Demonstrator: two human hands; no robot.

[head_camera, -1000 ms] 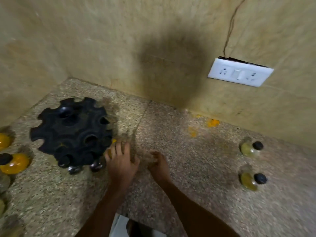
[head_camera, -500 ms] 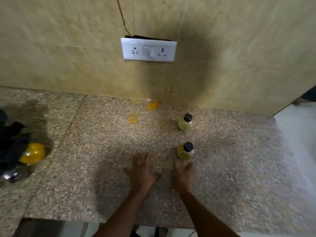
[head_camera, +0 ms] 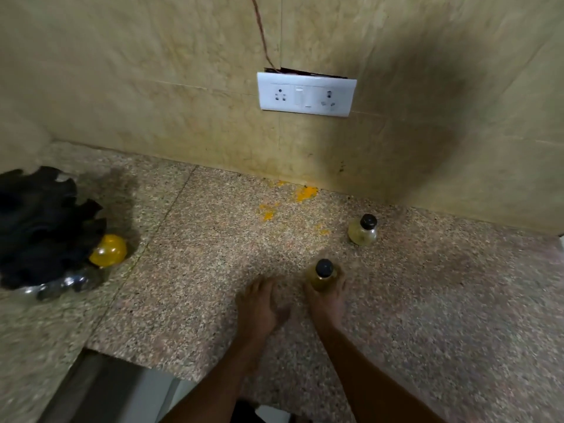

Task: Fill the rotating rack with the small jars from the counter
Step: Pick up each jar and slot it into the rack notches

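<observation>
Rotating rack [head_camera: 45,227] sits at the counter's [head_camera: 457,300] far-left end, near the back corner. Black moulded plastic, scalloped rim with notch-like slots, matte, blurred here. One yellow-filled jar [head_camera: 108,250] is seated in a slot on the rack's right side, glossy rounded body. Dark glassy shapes under the rack's near rim look like more jars; too blurred to tell.

Counter is speckled pink-grey granite, polished, with a seam running back toward the wall. Yellow powder stains [head_camera: 305,193] along the back edge, mid-counter.

Left hand [head_camera: 259,306] lies flat on the granite near the front edge, fingers loosely spread, holding nothing.

Right hand [head_camera: 328,297] is just beside it, fingers wrapped around the lower body of the near jar [head_camera: 323,277]: clear glass, pale yellow contents, round black cap, squat bulb shape. Long axis vertical, jar upright. Whether it's lifted or resting on the counter, can't tell.

Key relation: rack lies well apart to the left of both hands, so the jar must travel left across the counter, past the left hand. Left hand is nearer the rack, so it could steady or turn it. Open slots appear to face outward at the rim; judging by that, the jar probably goes in sideways at a notch.

Second jar [head_camera: 363,232], same type, stands upright further back and right, near the wall, untouched.
</observation>
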